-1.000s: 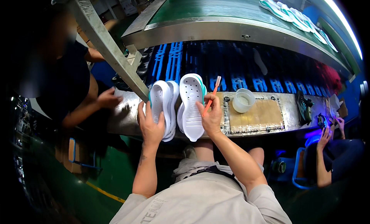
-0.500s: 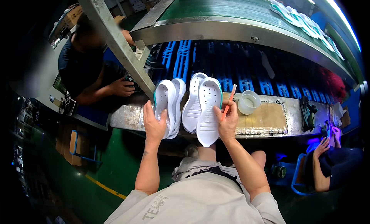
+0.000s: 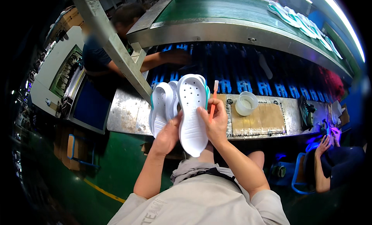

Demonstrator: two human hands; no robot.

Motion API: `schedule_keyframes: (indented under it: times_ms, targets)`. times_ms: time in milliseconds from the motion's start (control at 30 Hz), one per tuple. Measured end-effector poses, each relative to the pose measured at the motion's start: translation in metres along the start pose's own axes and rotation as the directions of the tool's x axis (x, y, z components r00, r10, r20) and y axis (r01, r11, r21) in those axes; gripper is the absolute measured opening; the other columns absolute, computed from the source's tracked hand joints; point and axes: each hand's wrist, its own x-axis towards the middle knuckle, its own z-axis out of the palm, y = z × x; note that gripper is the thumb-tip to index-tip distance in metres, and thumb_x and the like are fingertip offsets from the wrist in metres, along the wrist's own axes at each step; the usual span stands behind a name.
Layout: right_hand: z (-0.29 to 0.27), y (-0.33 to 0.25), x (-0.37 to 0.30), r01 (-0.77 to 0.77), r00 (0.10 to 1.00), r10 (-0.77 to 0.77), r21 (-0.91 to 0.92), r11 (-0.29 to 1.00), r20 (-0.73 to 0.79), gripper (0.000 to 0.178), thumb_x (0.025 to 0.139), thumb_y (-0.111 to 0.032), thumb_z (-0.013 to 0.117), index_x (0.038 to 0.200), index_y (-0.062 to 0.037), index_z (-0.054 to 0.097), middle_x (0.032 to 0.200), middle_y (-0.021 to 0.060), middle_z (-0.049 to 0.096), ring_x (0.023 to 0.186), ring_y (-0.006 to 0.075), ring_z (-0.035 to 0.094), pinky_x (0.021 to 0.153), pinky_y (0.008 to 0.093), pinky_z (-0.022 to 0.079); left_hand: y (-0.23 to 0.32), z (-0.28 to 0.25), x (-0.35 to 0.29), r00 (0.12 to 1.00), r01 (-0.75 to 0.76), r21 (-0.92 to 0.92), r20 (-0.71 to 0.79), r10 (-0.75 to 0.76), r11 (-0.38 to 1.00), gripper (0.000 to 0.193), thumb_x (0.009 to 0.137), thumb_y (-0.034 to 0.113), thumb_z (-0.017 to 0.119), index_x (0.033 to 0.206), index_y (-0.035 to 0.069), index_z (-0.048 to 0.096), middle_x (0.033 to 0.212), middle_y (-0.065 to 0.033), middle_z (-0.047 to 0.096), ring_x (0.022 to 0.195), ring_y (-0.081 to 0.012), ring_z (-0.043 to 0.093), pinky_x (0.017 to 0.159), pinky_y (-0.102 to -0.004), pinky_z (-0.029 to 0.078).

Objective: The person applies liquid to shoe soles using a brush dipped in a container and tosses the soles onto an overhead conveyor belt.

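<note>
the right hand (image 3: 216, 118), at the centre of the frame, holds a white shoe sole (image 3: 192, 130) by its right edge and an orange brush (image 3: 213, 103). the left hand (image 3: 167, 136) is at the sole's left edge, fingers partly hidden; i cannot tell if it grips. more white soles (image 3: 159, 108) stand just left, beyond that hand. work seems under way: the brush points away from the sole, a cup (image 3: 246, 103) sits right of centre, and other soles (image 3: 300, 23) lie upper right; which are finished cannot be told.
</note>
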Motion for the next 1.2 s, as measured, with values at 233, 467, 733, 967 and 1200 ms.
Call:
schedule_keyframes:
  times_ms: [233,467,733,967,1200]
  targets:
    - [-0.050,-0.011,-0.017,0.438,0.899,-0.352,-0.538,0.720,0.262,0.040,0.095,-0.010,0.072,0.132,0.0017,0.062,0.100,0.0160,0.065,0.091,0.0299,0.062,0.085,0.0403,0.051,-0.056,0.030,-0.014,0.939,0.315,-0.212,0.213,-0.270,0.925,0.082,0.107,0.047,0.061,0.166,0.002,0.024,0.160,-0.0127,0.047,0.152,-0.0274,0.042,0.124,-0.0449,0.035]
    - [-0.128,-0.061,-0.017,0.404,0.915,-0.329,-0.509,0.760,0.234,0.032,0.101,-0.005,0.063,0.132,0.0023,0.066,0.106,0.0151,0.071,0.094,0.0262,0.068,0.084,0.0357,0.054,-0.032,0.050,0.005,0.936,0.287,-0.158,0.259,-0.241,0.945,0.107,0.086,0.052,0.086,0.161,0.001,0.028,0.147,-0.0205,0.055,0.134,-0.0381,0.060,0.113,-0.0490,0.049]
    - [-0.151,-0.095,-0.016,0.398,0.813,-0.181,-0.301,0.867,0.554,0.019,0.097,-0.006,0.071,0.116,-0.0032,0.076,0.098,0.0083,0.077,0.086,0.0200,0.069,0.078,0.0318,0.054,-0.027,0.051,0.010,0.951,0.268,-0.180,0.205,-0.231,0.946,0.110,0.084,0.047,0.089,0.162,0.002,0.026,0.149,-0.0174,0.053,0.138,-0.0324,0.056,0.113,-0.0447,0.049]
    - [-0.159,-0.091,-0.013,0.604,0.701,-0.242,-0.377,0.703,0.671,0.022,0.091,-0.008,0.078,0.113,-0.0074,0.078,0.092,0.0062,0.074,0.080,0.0236,0.063,0.075,0.0369,0.054,-0.031,0.040,0.008,0.971,0.209,-0.167,0.151,-0.185,0.964,0.113,0.081,0.051,0.089,0.162,0.001,0.028,0.151,-0.0209,0.053,0.139,-0.0348,0.055,0.116,-0.0471,0.047]
    - [-0.155,-0.098,-0.054,0.435,0.780,-0.112,-0.406,0.804,0.615,0.014,0.091,-0.009,0.077,0.106,-0.0079,0.079,0.086,0.0064,0.073,0.077,0.0259,0.064,0.072,0.0367,0.052,-0.008,0.030,0.021,0.997,-0.059,0.043,0.045,0.057,0.997,0.106,0.075,0.039,0.095,0.156,-0.001,0.039,0.150,-0.0190,0.057,0.136,-0.0346,0.058,0.116,-0.0480,0.047]
